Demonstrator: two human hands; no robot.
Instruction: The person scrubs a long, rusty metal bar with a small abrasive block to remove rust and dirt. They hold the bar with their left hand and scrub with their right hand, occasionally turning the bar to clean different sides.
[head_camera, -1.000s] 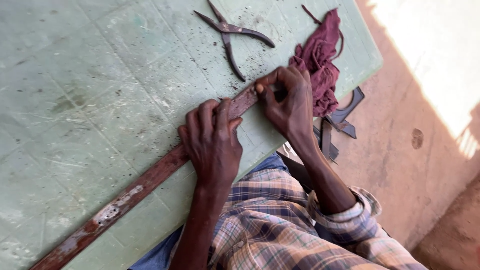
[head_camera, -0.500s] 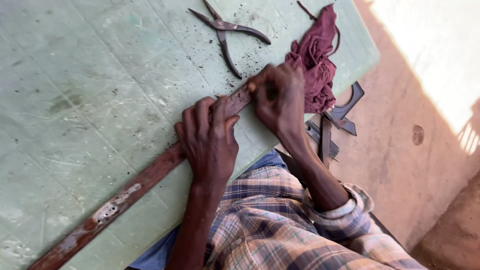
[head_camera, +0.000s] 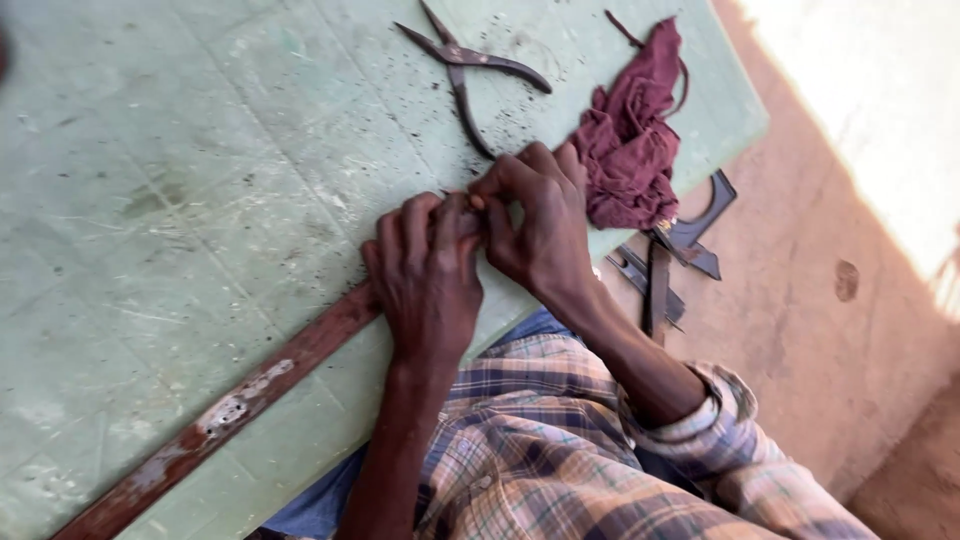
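Observation:
A long rusty flat metal bar (head_camera: 230, 405) lies slantwise across the green table (head_camera: 180, 170), from the lower left up toward the middle. My left hand (head_camera: 425, 275) presses down on the bar near its upper end, fingers wrapped over it. My right hand (head_camera: 535, 225) meets the left at the bar's upper tip, fingertips pinched there. The tip itself is hidden under both hands.
Dark pliers (head_camera: 465, 70) lie open on the table beyond my hands. A maroon rag (head_camera: 630, 150) is bunched at the table's right edge. Dark metal pieces (head_camera: 680, 250) lie below that edge on the reddish ground (head_camera: 830, 330). My plaid shirt fills the bottom.
My left hand has slid up the bar to meet my right hand at its upper end. The view has shifted a little.

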